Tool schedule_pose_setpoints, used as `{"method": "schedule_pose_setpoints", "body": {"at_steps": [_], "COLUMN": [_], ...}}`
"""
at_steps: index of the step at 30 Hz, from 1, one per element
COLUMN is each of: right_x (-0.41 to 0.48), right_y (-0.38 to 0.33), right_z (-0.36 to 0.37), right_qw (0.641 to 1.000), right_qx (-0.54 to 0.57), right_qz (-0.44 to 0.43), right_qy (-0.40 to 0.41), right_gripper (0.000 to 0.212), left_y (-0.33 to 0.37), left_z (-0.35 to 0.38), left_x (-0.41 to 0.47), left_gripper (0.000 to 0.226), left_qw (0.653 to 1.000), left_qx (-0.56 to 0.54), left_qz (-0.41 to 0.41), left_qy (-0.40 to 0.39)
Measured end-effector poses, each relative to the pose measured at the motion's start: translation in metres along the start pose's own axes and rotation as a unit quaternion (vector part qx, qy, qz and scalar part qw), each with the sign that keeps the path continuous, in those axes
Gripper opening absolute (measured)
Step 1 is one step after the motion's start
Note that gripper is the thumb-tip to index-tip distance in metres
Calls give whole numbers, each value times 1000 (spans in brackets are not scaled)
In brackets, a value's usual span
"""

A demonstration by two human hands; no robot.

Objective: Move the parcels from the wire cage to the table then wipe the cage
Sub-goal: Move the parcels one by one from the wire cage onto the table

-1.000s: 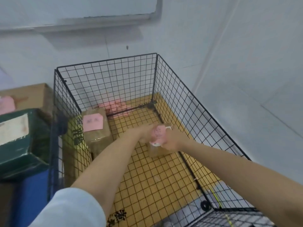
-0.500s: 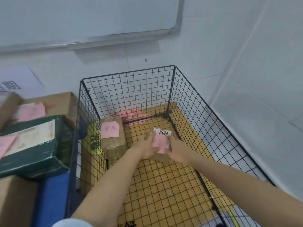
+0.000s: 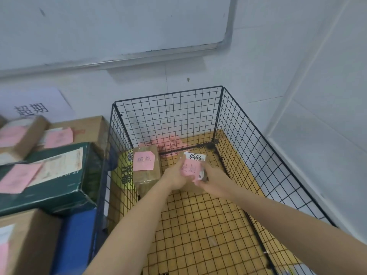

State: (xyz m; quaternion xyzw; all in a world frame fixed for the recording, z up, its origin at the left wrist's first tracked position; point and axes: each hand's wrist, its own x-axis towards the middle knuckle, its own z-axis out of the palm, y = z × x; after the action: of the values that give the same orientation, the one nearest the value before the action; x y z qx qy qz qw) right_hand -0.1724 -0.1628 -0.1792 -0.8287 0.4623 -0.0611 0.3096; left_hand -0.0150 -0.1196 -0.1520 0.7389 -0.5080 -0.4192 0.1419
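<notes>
A black wire cage (image 3: 234, 124) stands in the room's corner over a yellow tiled floor. Inside it, my left hand (image 3: 175, 176) and my right hand (image 3: 208, 176) grip a small brown parcel (image 3: 193, 162) from both sides; it carries a pink note and a white label. The parcel is held above the cage floor. A second brown parcel (image 3: 147, 171) with a pink note stands against the cage's left wall. A pink cloth (image 3: 168, 142) lies bunched in the far corner of the cage.
Left of the cage, a blue table (image 3: 75, 239) holds a dark green box (image 3: 49, 175) and several brown cartons (image 3: 25, 243) with pink notes. White walls close in behind and to the right. A whiteboard (image 3: 119, 26) hangs above.
Both hands have lifted the small parcel off the cage floor. My view has tilted up and swung left, bringing more of the table and its boxes into sight.
</notes>
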Motion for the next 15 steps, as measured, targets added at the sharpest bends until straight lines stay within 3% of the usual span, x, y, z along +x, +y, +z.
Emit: {"method": "schedule_pose_setpoints", "body": {"at_steps": [6,15], "right_x": [4,-12], "right_y": [-38,-93], "right_z": [-19,-92], "right_qw": [998,991], "right_qx": [8,-27], "right_qz": [-34,-60], "right_qy": [53,119], "right_gripper": [68,72], "left_y": [9,56], "left_z": [-31,-80], "left_x": [-13,-47], "left_gripper": [87,75], "left_qw": [998,985], "left_qx": [11,60], "left_qz": [-1,91], "left_qy": [67,135]}}
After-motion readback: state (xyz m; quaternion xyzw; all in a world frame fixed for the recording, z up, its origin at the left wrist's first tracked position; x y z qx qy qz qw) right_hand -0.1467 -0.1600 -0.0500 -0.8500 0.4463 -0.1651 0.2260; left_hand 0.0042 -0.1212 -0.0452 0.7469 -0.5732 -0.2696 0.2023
